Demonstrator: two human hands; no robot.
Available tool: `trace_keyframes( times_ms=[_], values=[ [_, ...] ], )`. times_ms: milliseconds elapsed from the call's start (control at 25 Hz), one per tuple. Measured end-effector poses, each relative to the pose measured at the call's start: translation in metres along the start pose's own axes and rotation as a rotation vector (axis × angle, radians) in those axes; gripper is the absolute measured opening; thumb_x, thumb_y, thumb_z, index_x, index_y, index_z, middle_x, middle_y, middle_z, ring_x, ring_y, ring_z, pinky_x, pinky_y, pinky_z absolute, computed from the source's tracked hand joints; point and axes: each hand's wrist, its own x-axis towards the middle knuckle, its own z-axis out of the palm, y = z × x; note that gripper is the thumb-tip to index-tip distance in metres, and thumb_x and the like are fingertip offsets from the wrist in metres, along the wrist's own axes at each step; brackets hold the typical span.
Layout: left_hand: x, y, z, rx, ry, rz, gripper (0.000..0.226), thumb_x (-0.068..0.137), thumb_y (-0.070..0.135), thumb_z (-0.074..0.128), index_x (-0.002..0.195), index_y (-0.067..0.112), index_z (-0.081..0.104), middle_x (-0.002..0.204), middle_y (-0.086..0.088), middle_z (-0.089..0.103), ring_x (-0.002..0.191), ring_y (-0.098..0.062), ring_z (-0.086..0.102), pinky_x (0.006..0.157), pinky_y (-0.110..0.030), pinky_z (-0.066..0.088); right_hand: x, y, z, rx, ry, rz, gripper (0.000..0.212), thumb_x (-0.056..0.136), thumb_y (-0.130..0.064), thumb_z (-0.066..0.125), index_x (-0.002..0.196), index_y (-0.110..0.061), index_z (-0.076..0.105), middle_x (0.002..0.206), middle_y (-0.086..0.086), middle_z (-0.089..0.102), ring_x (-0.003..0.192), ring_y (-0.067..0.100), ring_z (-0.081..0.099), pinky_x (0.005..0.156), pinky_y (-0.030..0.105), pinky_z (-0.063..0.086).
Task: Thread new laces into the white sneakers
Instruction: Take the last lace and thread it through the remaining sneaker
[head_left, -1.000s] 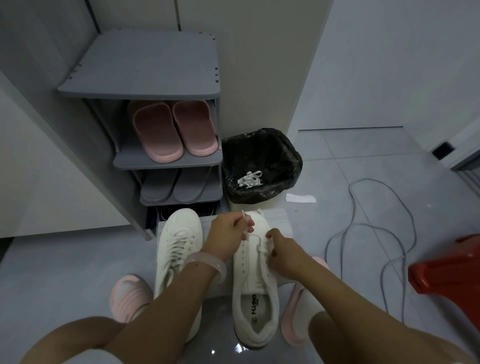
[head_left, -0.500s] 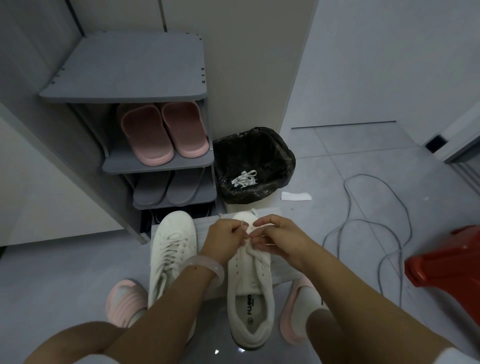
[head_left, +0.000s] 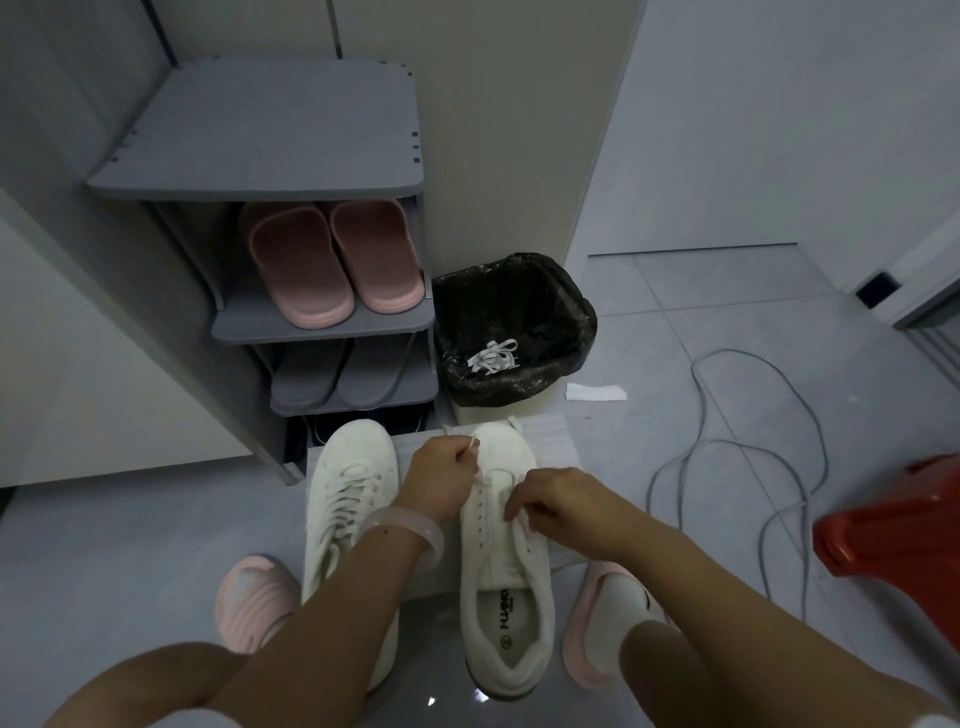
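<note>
One printed mark can be made out: dark lettering on the insole (head_left: 506, 613) of the white sneaker (head_left: 506, 561), which lies under the right grip (head_left: 545, 499) and just right of the left grip (head_left: 441, 473). It runs lengthwise along the heel part and looks like "HUANQ" or similar; the letters are too small to be sure. A smaller line and a round logo beside it cannot be read.

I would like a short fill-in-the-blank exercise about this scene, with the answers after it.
1. The old laces lie inside the ____.
2. The pink slippers sit on a shelf of the shoe ____.
3. The left hand pinches a lace end above the ____ sneaker.

Answers: bin; rack; right
</note>
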Motion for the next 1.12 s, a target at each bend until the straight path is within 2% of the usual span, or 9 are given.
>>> trace_keyframes(
  times_ms=[120,240,320,440,680,840,920,1040,1120],
  values=[
    [-0.001,0.004,0.006,-0.176,-0.056,-0.043,0.028,0.093,-0.004,0.04,0.113,-0.001,0.059,0.084,-0.013,0.061,0.067,-0.013,0.054,0.069,-0.022,0.048,0.006,-0.003,-0.005,0.397,0.285,0.204,0.017,0.091,-0.008,0.055,0.091,-0.006,0.072,0.086,0.008,0.072,0.065,0.005,0.062,0.073,0.023,0.053],
    [-0.007,0.009,0.009,-0.319,-0.073,-0.019,0.019,0.089,-0.006,0.048,0.091,0.005,0.064,0.071,-0.004,0.062,0.06,-0.009,0.058,0.056,-0.012,0.05,0.015,-0.01,-0.012,0.704,0.461,0.401,0.023,0.092,-0.007,0.053,0.074,-0.008,0.068,0.064,0.0,0.064,0.048,-0.002,0.056,0.059,0.014,0.052],
    [-0.011,0.011,0.011,-0.39,-0.035,-0.03,0.02,0.087,-0.005,0.054,0.076,0.011,0.061,0.065,-0.005,0.062,0.054,-0.006,0.06,0.054,-0.012,0.051,0.02,-0.018,-0.009,0.845,0.473,0.477,0.022,0.09,-0.002,0.054,0.073,-0.009,0.067,0.061,0.0,0.062,0.043,-0.002,0.055,0.052,0.013,0.05],
    [-0.013,0.009,0.013,-0.391,-0.007,-0.037,0.02,0.087,0.0,0.057,0.071,0.011,0.059,0.063,-0.006,0.062,0.048,-0.001,0.06,0.053,-0.014,0.052,0.024,-0.026,-0.004,0.934,0.487,0.524,0.018,0.088,-0.002,0.057,0.074,-0.007,0.067,0.059,0.003,0.062,0.043,0.003,0.055,0.052,0.018,0.051],
    [-0.017,0.009,0.015,-0.275,0.048,0.028,0.025,0.089,0.003,0.055,0.066,0.014,0.058,0.065,-0.008,0.064,0.059,-0.016,0.063,0.054,-0.017,0.052,0.028,-0.03,0.002,1.078,0.496,0.577,0.014,0.089,-0.003,0.056,0.083,-0.004,0.068,0.065,0.007,0.064,0.054,0.012,0.06,0.061,0.025,0.056],
    [-0.019,0.006,0.02,-0.184,0.11,0.053,0.025,0.09,0.006,0.053,0.068,0.017,0.054,0.078,-0.018,0.066,0.076,-0.033,0.065,0.07,-0.042,0.057,0.029,-0.034,0.001,1.187,0.48,0.612,0.017,0.089,0.002,0.052,0.082,0.0,0.067,0.067,0.013,0.066,0.049,0.013,0.063,0.05,0.021,0.054],
    [-0.02,0.006,0.021,-0.172,0.125,0.061,0.026,0.09,0.006,0.052,0.068,0.019,0.053,0.079,-0.018,0.066,0.078,-0.034,0.065,0.074,-0.048,0.055,0.029,-0.035,0.002,1.101,0.477,0.591,0.016,0.088,0.001,0.052,0.081,-0.001,0.067,0.068,0.013,0.066,0.052,0.014,0.065,0.051,0.023,0.055],
    [-0.02,0.007,0.021,-0.115,0.119,0.082,0.027,0.091,0.004,0.047,0.069,0.017,0.052,0.074,-0.014,0.063,0.074,-0.029,0.062,0.075,-0.046,0.053,0.03,-0.031,0.005,0.647,0.502,0.507,0.013,0.087,-0.009,0.058,0.079,-0.005,0.068,0.073,0.013,0.069,0.068,0.025,0.067,0.066,0.035,0.057],
    [-0.02,0.009,0.022,-0.096,0.112,0.091,0.027,0.091,0.003,0.045,0.069,0.017,0.051,0.074,-0.011,0.061,0.074,-0.029,0.06,0.074,-0.043,0.053,0.028,-0.031,0.004,0.46,0.49,0.467,0.015,0.088,-0.014,0.057,0.081,-0.005,0.067,0.078,0.012,0.069,0.072,0.025,0.063,0.064,0.031,0.051]
  ],
)
